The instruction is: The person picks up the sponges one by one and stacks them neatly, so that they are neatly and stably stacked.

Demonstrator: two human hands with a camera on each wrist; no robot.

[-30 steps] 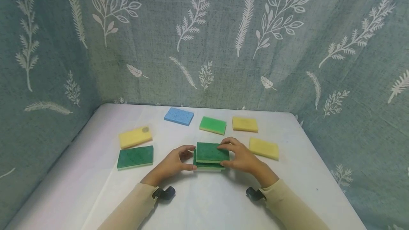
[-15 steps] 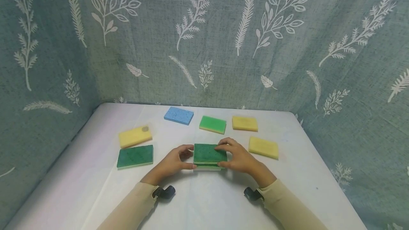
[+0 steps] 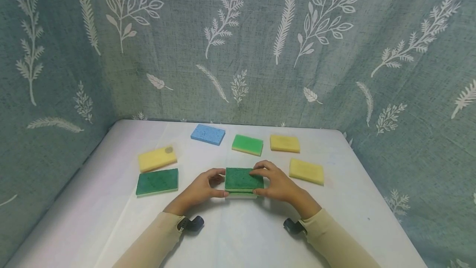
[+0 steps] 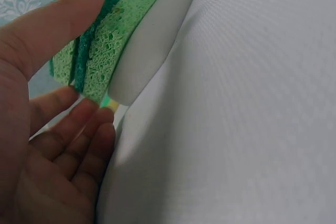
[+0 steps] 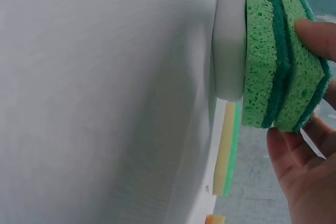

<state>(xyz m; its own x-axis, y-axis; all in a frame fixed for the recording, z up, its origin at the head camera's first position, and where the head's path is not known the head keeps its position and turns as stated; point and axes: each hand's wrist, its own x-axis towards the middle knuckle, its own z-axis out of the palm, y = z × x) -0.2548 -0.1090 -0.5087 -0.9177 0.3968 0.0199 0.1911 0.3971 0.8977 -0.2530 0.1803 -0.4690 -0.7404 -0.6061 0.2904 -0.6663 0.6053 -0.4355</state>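
Observation:
Two green sponges with dark green scouring tops lie one on the other at the table's middle. The upper sponge (image 3: 238,178) covers most of the lower sponge (image 4: 110,43) in the head view. Beneath them is a plain white block (image 5: 229,51), flat on the table. My right hand (image 3: 278,183) grips the upper sponge's right end, thumb on its near side and fingers at the far side and top. Around the stack's left end my left hand (image 3: 202,186) holds the green sponges, thumb at the near corner, fingertips at the far edge.
A yellow sponge (image 3: 157,159) and a dark green sponge (image 3: 158,182) lie to the left. Along the back are a blue sponge (image 3: 208,135), a light green sponge (image 3: 247,145) and a yellow sponge (image 3: 284,143). Another yellow sponge (image 3: 306,171) lies right of my right hand.
The upper sponge has shifted slightly left and down with my right hand, so it now lines up over the lower sponge. My left hand has stayed nearly still.

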